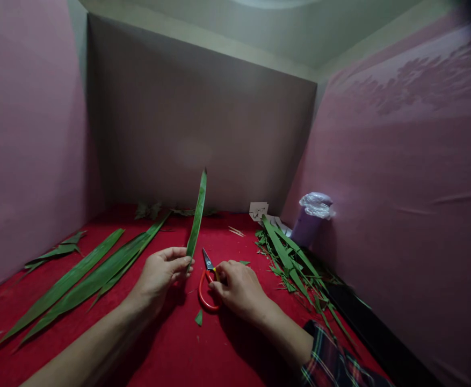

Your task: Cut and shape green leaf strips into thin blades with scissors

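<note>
My left hand (162,274) pinches the lower end of a long green leaf strip (197,217), which stands nearly upright with its narrow tip pointing up. To its right, my right hand (239,287) is curled round one handle of the scissors (208,298). These have red handle loops and short dark blades that point away from me and look closed; the hand hides part of the second loop. A small cut leaf piece (198,317) lies on the red cloth (179,349) just below the scissors.
Long leaves (86,285) lie at the left, with smaller folded leaf pieces (58,251) beyond. A heap of leaf scraps (289,258) sits at the right, near a purple container (310,228) topped with clear plastic. Thin wooden sticks (236,231) and a white card (258,209) lie farther back. Pink walls (400,215) flank the cloth.
</note>
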The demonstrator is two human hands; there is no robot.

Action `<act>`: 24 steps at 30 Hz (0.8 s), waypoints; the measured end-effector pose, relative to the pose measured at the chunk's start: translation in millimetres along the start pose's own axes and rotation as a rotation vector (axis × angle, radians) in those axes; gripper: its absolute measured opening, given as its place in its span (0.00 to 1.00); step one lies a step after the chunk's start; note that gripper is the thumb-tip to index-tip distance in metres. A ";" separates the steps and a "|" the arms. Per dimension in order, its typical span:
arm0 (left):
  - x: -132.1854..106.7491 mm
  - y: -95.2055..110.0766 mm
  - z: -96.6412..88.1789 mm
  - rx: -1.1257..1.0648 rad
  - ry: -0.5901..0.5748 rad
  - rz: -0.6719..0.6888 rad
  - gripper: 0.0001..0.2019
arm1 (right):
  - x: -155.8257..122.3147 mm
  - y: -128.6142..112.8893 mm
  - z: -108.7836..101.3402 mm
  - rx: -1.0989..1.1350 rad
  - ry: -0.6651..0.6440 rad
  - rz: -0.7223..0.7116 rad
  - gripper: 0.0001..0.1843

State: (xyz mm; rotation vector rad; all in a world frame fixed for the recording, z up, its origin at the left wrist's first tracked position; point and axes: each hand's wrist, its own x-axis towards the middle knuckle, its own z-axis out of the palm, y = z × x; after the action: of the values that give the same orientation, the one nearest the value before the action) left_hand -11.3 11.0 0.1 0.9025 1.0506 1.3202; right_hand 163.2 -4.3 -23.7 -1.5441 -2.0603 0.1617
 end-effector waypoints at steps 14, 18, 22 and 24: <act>7.8 8.3 -4.7 -0.047 0.154 0.060 0.09 | 7.0 10.6 -2.6 -0.110 0.123 0.109 0.06; 9.1 7.4 -4.0 -0.038 0.154 0.053 0.08 | -1.4 1.3 6.4 -0.120 0.020 -0.038 0.05; 10.1 5.3 -2.1 -0.017 0.149 0.046 0.08 | -4.9 -2.9 4.6 -0.124 -0.081 -0.183 0.05; 10.9 3.5 -2.6 -0.015 0.147 0.042 0.08 | -4.6 -2.7 0.8 -0.141 -0.107 -0.209 0.05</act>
State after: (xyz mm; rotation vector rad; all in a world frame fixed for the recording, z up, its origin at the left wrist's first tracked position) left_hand -15.3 22.0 1.7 0.8297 1.1385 1.4455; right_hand 161.4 -9.2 -24.9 -1.4147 -2.3460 0.0211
